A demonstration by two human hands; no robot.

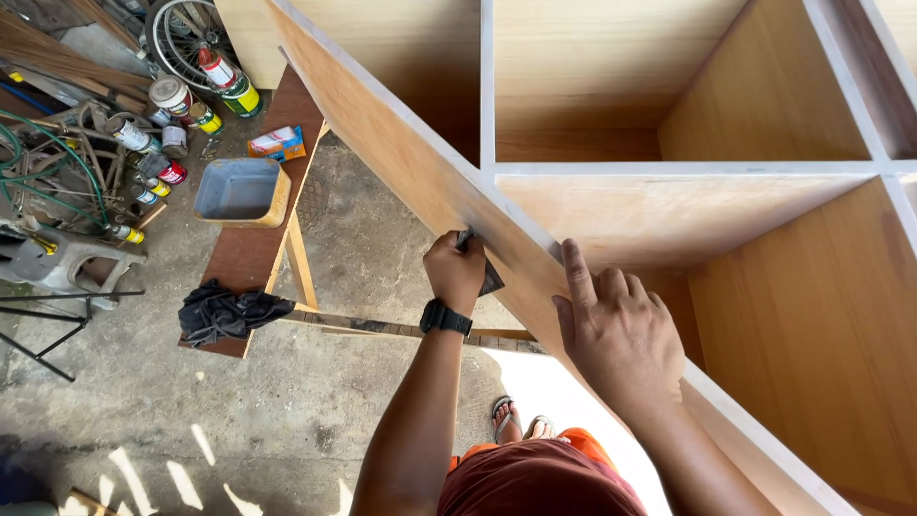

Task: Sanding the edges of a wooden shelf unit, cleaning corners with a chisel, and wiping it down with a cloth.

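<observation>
The left hand (455, 270) is clenched on a small dark sheet (485, 274), probably sandpaper, though only its corners show past the fingers. The sheet is pressed against the outer face of the cabinet's (669, 220) side panel (401, 143), just under the pale front edge. A black watch (445, 317) sits on that wrist.

The right hand (616, 330) holds nothing; its grip is released, palm resting flat on the panel's front edge with the forefinger stretched along it, near the left hand but apart from it.

The cabinet is bare wood with open compartments, filling the upper right of the view. Beside it stands a reddish board bench; on its tabletop a grey tray (241, 191) with a wooden rim sits at the middle, a small orange box (277, 143) toward the far end, and a black rag (224, 313) drapes over the near end. Paint cans (177, 105) cluster on the concrete floor (287, 420) past the bench's far left corner.
</observation>
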